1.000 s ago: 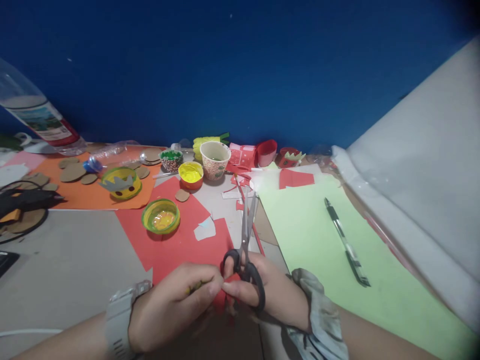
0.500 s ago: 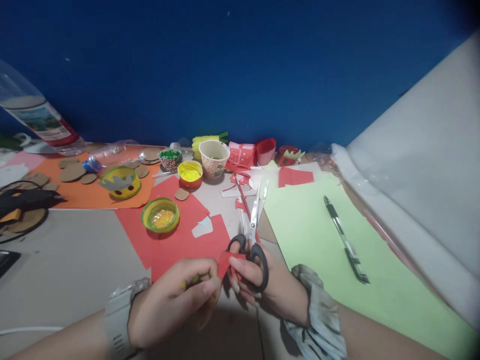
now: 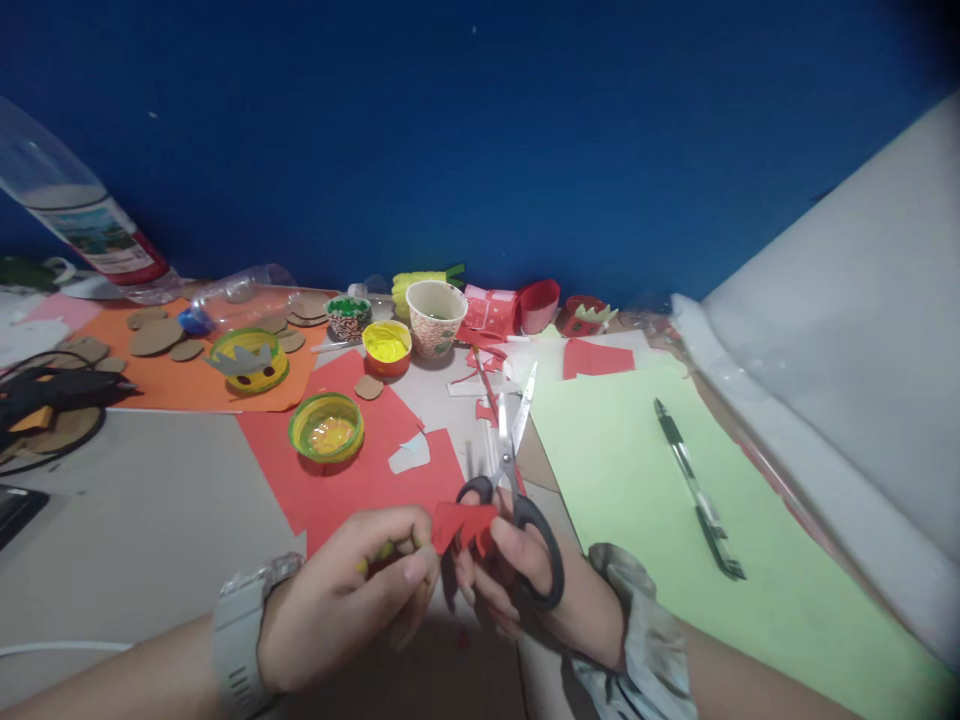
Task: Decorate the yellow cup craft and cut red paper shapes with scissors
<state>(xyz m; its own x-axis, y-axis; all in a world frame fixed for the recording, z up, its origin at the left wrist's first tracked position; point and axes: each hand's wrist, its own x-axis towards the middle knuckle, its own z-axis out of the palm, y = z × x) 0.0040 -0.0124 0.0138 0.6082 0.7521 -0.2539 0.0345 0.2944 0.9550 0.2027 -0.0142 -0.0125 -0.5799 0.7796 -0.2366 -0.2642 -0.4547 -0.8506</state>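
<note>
A small red paper piece (image 3: 454,522) with a jagged, cut lower edge is pinched at its left end by my left hand (image 3: 360,590). My right hand (image 3: 536,575) has its fingers through the black handles of a pair of scissors (image 3: 507,458). The blades point away from me and stand apart. My right thumb and fingers are also at the paper's right end. Beyond my hands lies a large red paper sheet (image 3: 277,465), with a pale scrap (image 3: 409,455) on it and a yellow-green bowl (image 3: 327,428) at its left.
A paper cup (image 3: 435,320) and a cup of yellow paint (image 3: 387,347) stand at the back. Light green paper (image 3: 622,460) with a pen (image 3: 697,490) lies right. A yellow crowned bowl (image 3: 251,365), a large bottle (image 3: 97,225) and a black glue gun (image 3: 67,388) are left.
The scissors' blades have spread wider and the handles have moved apart. The red paper shows more of its jagged edge. The whole view has shifted slightly.
</note>
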